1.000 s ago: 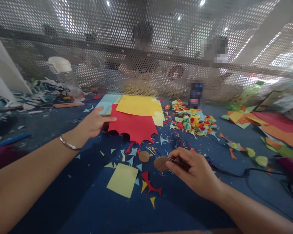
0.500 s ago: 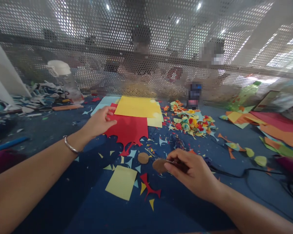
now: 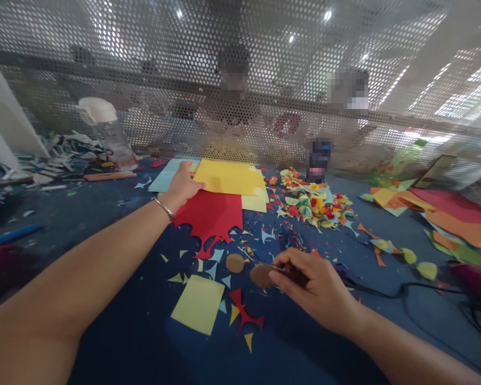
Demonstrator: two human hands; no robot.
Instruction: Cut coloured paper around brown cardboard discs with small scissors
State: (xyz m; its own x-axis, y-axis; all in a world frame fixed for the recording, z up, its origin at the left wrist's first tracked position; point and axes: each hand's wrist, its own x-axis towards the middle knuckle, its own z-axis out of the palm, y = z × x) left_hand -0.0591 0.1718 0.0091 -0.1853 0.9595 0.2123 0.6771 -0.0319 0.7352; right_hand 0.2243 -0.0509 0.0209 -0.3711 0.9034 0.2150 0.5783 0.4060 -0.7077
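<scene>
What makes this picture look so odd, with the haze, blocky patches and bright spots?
In the head view, lights glare through the perforated screen, and people behind it look hazy; in the head view, coarse pixels hide a dark upright object; in the head view, soft shadows darken the blue table near the left hand's forearm, and the outer edges look stretched.

the yellow sheet (image 3: 228, 176) covered the upper portion of the red sheet (image 3: 214, 214). the right hand (image 3: 316, 286) concealed most of the dark implement (image 3: 295, 275); its type could not be determined. both forearms (image 3: 104, 256) were cut off at the frame edges. the perforated panel (image 3: 260, 48) blurred the persons (image 3: 232, 112) behind it. pixelation masked the upright device (image 3: 319, 155).
</scene>
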